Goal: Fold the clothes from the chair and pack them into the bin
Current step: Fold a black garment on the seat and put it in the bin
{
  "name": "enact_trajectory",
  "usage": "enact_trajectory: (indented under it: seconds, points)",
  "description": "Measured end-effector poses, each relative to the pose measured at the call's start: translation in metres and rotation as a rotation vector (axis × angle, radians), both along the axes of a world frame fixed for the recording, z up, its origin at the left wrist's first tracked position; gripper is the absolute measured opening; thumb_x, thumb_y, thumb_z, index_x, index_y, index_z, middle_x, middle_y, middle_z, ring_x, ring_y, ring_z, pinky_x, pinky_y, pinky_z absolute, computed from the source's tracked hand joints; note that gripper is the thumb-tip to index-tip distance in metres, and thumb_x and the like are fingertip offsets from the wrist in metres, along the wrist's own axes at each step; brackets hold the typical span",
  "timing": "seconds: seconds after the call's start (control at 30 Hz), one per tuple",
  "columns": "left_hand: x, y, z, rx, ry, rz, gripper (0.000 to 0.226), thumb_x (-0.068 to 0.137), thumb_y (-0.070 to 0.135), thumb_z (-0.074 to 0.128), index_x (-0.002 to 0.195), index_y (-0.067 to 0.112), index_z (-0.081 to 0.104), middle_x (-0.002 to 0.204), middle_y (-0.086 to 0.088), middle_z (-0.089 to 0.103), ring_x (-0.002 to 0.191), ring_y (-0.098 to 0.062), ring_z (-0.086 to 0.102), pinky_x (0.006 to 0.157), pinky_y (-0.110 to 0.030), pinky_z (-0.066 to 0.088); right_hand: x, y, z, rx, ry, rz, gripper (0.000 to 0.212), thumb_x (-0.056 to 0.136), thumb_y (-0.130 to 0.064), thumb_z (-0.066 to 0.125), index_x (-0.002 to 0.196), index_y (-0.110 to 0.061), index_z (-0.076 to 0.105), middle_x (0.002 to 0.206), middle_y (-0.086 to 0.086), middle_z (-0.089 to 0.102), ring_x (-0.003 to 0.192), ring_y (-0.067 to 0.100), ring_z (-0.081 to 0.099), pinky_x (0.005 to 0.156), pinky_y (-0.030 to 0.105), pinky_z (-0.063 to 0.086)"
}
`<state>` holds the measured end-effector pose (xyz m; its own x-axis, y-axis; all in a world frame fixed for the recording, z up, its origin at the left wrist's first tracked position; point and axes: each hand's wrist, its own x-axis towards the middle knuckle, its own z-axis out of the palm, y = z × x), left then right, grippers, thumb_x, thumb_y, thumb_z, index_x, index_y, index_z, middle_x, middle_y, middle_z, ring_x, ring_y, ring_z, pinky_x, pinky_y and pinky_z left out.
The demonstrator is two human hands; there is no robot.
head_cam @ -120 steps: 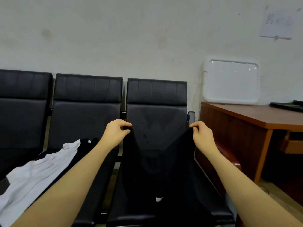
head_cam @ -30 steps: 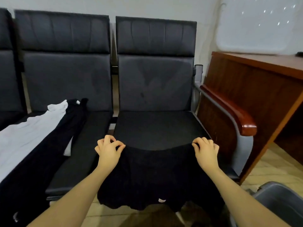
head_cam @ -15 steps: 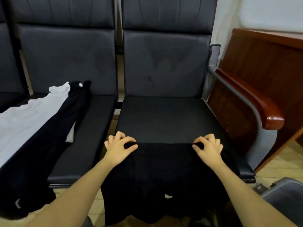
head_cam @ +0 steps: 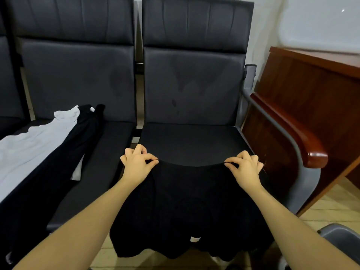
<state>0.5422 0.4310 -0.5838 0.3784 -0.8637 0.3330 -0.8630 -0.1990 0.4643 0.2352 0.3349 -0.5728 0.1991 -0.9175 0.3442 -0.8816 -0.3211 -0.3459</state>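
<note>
A black garment [head_cam: 187, 207] lies over the front half of the right black chair seat [head_cam: 191, 141], its lower part hanging past the seat's front edge with a small white tag showing. My left hand [head_cam: 137, 162] pinches its top left corner between thumb and fingers. My right hand [head_cam: 244, 167] pinches the top right corner. The edge between them is stretched taut just above the seat. On the middle chair [head_cam: 109, 152] lie a white garment [head_cam: 29, 151] and another black garment [head_cam: 58, 172]. The grey bin [head_cam: 344, 242] shows at the bottom right corner.
A chair armrest with a red-brown wooden top [head_cam: 292, 133] flanks the right seat. A wooden desk [head_cam: 311, 90] stands to its right, with a white board [head_cam: 321, 22] against the wall. Tiled floor [head_cam: 331, 207] lies below.
Four seconds ago I held the garment up in front of the backrest. It has come down onto the seat, and both hands still pinch the top corners, now slightly lifted.
</note>
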Motion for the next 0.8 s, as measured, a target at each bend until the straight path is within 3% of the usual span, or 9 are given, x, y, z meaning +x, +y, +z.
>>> enact_trajectory:
  seconds: [0.27,0.43,0.8]
  points:
    - [0.009,-0.076,0.033,-0.109,-0.033,0.026,0.014,0.086,0.037,0.066,0.093,0.028,0.074,0.097,0.007,0.039,0.095,-0.013,0.022,0.081,-0.027,0.011,0.024,-0.070,0.039,-0.092,-0.010,0.028,0.013,0.091,-0.030,0.062,0.099,-0.026,0.071,0.096,-0.006,0.040,0.098,0.019,0.030,0.076,0.025,0.009]
    - [0.010,-0.115,0.055,-0.233,-0.047,0.083,0.014,0.086,0.033,0.066,0.093,0.023,0.074,0.097,0.002,0.042,0.099,-0.022,0.030,0.083,-0.030,0.014,0.034,-0.103,0.055,-0.194,-0.080,-0.003,0.011,0.091,-0.025,0.062,0.098,-0.021,0.070,0.095,-0.005,0.038,0.096,0.018,0.028,0.082,0.029,0.012]
    - [-0.002,-0.126,0.087,-0.347,0.027,0.116,0.010,0.084,0.032,0.070,0.086,0.024,0.075,0.097,0.006,0.045,0.101,-0.020,0.031,0.084,-0.029,0.013,0.038,-0.106,0.075,-0.247,-0.212,-0.055,0.010,0.092,-0.025,0.061,0.097,-0.022,0.068,0.097,-0.006,0.040,0.103,0.023,0.034,0.085,0.030,0.015]
